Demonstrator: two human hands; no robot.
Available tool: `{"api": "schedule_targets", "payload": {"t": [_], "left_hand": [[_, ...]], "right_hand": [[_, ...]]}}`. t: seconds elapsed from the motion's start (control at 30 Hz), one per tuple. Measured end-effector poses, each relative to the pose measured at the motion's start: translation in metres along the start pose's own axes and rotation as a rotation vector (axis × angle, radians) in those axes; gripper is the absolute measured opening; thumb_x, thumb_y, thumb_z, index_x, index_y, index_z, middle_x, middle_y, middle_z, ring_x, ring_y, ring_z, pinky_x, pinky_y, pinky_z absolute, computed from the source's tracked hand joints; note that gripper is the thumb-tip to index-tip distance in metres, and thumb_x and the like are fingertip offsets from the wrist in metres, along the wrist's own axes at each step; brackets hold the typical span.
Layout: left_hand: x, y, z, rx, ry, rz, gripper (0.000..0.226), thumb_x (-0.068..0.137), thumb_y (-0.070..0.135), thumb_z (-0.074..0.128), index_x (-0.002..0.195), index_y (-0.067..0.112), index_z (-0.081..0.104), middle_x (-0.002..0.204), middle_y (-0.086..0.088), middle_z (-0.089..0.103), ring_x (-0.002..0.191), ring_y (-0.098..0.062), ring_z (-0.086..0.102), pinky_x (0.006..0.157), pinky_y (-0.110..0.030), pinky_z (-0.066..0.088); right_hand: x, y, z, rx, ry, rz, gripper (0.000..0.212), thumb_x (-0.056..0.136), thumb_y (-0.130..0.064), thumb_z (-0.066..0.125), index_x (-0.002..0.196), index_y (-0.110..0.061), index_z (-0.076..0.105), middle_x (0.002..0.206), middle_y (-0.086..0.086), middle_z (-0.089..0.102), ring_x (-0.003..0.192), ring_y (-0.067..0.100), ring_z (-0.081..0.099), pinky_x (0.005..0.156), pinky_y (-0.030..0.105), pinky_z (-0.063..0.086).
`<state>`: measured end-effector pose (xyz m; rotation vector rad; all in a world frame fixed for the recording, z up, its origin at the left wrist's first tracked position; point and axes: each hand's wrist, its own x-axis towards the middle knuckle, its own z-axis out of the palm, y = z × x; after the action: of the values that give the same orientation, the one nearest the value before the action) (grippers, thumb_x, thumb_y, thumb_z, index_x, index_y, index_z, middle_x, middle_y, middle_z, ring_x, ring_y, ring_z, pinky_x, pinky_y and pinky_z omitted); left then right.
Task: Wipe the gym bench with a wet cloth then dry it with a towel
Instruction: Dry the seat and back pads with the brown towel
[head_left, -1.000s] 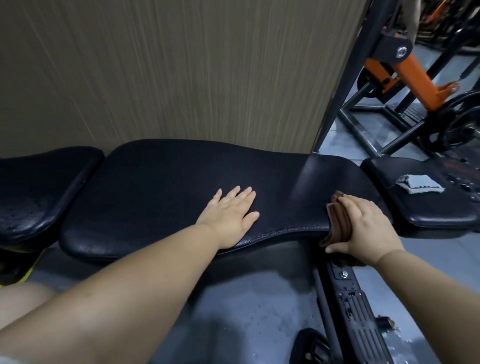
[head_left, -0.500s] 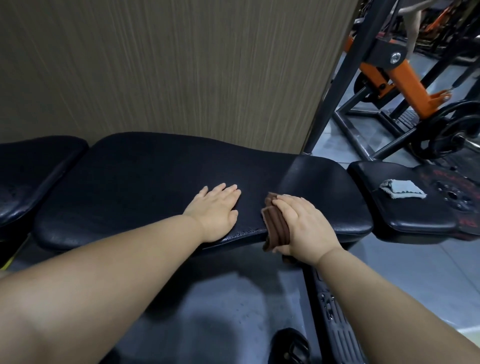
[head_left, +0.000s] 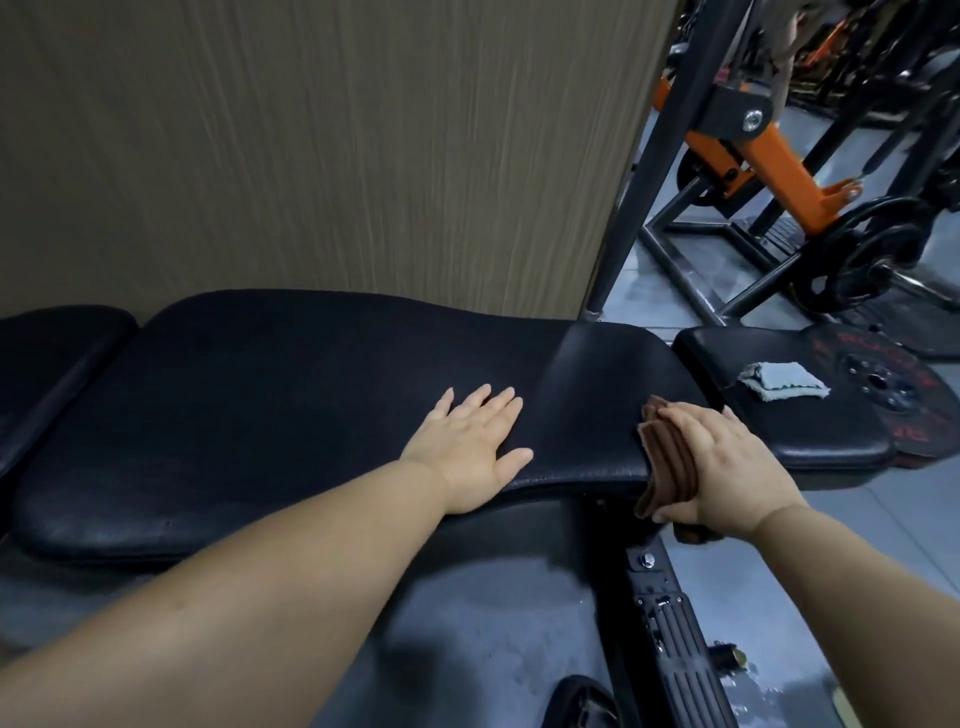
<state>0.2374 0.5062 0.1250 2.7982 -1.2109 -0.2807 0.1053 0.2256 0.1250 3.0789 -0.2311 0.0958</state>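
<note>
Head view: folded brown cloth (head_left: 669, 460) on grained black bench (head_left: 260, 405).

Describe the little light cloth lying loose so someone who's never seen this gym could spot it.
Start at the long black bench pad by the wood-grain wall, then go to the smaller black pad off its right end. The folded pale blue-grey cloth lies on that pad, untouched. The brown cloth, the only other one, sits under the right hand.

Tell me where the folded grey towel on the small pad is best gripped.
Probably the near edge, pinched through its layers from above: the grey towel lies flat on the small pad, nothing on it, just beyond the right hand holding the brown cloth.
</note>
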Motion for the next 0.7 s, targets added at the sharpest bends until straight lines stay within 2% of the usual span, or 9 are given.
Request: {"api": "schedule_targets", "payload": {"t": [0.13, 0.23, 0.4, 0.57, 0.7], "left_hand": [[0.002, 0.002, 0.001, -0.004, 0.002, -0.003, 0.071, 0.097, 0.062, 0.018, 0.156, 0.026, 0.0, 0.162, 0.013, -0.005, 0.148, -0.01, -0.011, 0.121, -0.043, -0.005], [0.005, 0.001, -0.002, 0.011, -0.003, -0.006, 0.07, 0.098, 0.062, 0.017, 0.156, 0.025, 0.0, 0.162, 0.012, -0.005, 0.149, -0.01, -0.01, 0.121, -0.043, -0.006], [0.014, 0.016, -0.005, -0.033, -0.008, -0.063, 0.069, 0.099, 0.058, 0.016, 0.156, 0.022, 0.004, 0.163, 0.009, -0.002, 0.149, -0.015, -0.008, 0.12, -0.047, -0.006], [0.026, 0.034, -0.005, -0.049, -0.009, -0.019, 0.067, 0.101, 0.056, 0.015, 0.156, 0.018, 0.005, 0.163, 0.005, -0.002, 0.149, -0.013, -0.009, 0.121, -0.042, -0.008], [0.033, 0.036, -0.004, -0.013, -0.023, 0.047, 0.069, 0.1, 0.058, 0.015, 0.156, 0.02, 0.002, 0.163, 0.007, -0.006, 0.148, -0.012, -0.012, 0.121, -0.041, -0.008]], "right_hand": [[0.001, -0.013, 0.004, -0.042, 0.032, -0.007, 0.127, 0.036, -0.067, 0.084, 0.141, -0.009, 0.043, 0.142, 0.007, 0.045, 0.131, 0.025, 0.042, 0.118, 0.043, 0.015], [0.01, -0.037, 0.004, -0.012, 0.076, -0.065, 0.127, 0.033, -0.067, 0.084, 0.139, -0.009, 0.045, 0.141, 0.007, 0.047, 0.13, 0.026, 0.044, 0.117, 0.042, 0.019], [0.027, -0.087, 0.006, 0.052, 0.115, -0.213, 0.125, 0.039, -0.068, 0.081, 0.142, -0.01, 0.04, 0.145, 0.003, 0.042, 0.135, 0.022, 0.038, 0.117, 0.038, 0.012], [0.023, -0.069, 0.006, -0.033, 0.106, -0.289, 0.123, 0.036, -0.072, 0.078, 0.137, -0.011, 0.045, 0.139, 0.003, 0.05, 0.13, 0.021, 0.047, 0.115, 0.047, 0.017], [0.016, -0.047, 0.005, -0.015, 0.084, -0.264, 0.126, 0.032, -0.068, 0.083, 0.138, -0.014, 0.041, 0.14, 0.001, 0.048, 0.13, 0.017, 0.043, 0.116, 0.046, 0.01]]}}
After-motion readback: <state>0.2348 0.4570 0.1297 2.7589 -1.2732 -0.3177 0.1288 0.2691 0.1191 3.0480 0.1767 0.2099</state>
